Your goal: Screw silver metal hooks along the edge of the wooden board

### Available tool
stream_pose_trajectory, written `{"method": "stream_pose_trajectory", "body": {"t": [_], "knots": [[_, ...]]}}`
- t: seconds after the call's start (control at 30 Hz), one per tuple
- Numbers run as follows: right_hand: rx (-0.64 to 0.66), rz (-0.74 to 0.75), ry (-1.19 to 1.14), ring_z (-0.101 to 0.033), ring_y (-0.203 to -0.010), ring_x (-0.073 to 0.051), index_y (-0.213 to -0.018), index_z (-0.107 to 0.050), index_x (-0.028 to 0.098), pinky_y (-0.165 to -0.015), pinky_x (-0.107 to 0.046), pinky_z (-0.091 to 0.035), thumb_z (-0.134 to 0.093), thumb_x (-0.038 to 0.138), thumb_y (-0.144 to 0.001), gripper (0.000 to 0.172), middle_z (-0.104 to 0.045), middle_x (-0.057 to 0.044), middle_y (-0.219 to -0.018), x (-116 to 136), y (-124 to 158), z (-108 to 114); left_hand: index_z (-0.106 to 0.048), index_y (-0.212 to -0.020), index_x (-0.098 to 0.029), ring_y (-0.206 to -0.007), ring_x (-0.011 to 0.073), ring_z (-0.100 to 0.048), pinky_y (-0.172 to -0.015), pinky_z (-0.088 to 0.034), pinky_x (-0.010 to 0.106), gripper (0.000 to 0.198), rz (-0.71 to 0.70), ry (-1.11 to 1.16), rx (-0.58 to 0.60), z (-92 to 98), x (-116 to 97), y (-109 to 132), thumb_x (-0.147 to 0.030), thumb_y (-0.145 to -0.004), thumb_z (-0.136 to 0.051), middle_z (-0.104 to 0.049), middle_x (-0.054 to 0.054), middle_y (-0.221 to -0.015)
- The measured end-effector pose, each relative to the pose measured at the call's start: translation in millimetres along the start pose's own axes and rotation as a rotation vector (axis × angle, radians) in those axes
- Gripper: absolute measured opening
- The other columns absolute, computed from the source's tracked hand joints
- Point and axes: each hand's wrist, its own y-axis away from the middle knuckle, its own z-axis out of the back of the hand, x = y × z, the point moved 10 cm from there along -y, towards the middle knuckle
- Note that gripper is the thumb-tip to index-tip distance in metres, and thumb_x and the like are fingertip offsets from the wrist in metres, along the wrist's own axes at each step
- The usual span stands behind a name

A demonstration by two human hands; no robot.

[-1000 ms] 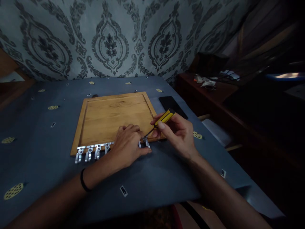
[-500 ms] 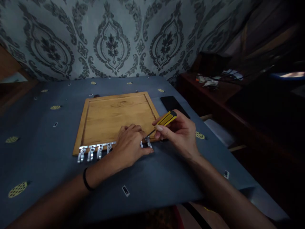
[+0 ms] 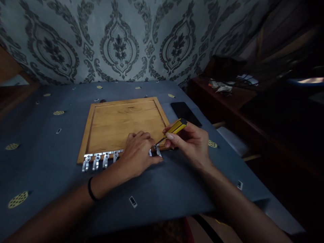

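Observation:
A framed wooden board (image 3: 126, 125) lies on the table. Along its near edge runs a silver metal hook rail (image 3: 106, 157) with several hooks hanging over the edge. My left hand (image 3: 138, 153) is on the right part of the rail, closed over it with the fingers bent on the board and the thumb below by the last hook; it hides the middle hooks. In my right hand (image 3: 193, 141) is a yellow and black screwdriver (image 3: 177, 126), pinched by the handle and slanting down left. Its tip meets the right end of the rail, where any screw is too small to make out.
Behind the board's right side lies a black phone (image 3: 186, 113). A blue-grey patterned cloth (image 3: 50, 182) covers the table. To the right stands a dark red table (image 3: 225, 101) with crumpled white items and cables. A patterned curtain (image 3: 149, 30) hangs behind.
The screwdriver handle has tilted and shifted very slightly, with its tip staying at the rail's right end. My left hand keeps its place.

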Motion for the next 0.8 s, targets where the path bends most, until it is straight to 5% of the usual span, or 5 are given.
{"method": "stream_pose_trajectory", "body": {"t": [0.8], "knots": [[0.005,0.021,0.023,-0.066,-0.051,-0.012,-0.088,-0.073,0.023,-0.047,-0.023,-0.056,-0.084,0.054,-0.078,0.035,-0.069,0.001,-0.069,3.2,1.3,-1.7,-0.074,-0.099,-0.019,-0.106,0.0287,-0.063,-0.091,-0.045,0.044,0.033,0.042,0.029,0.028,-1.0,2.0,-2.1,-0.045,-0.081,-0.085,-0.070,0.006,-0.105]]}}
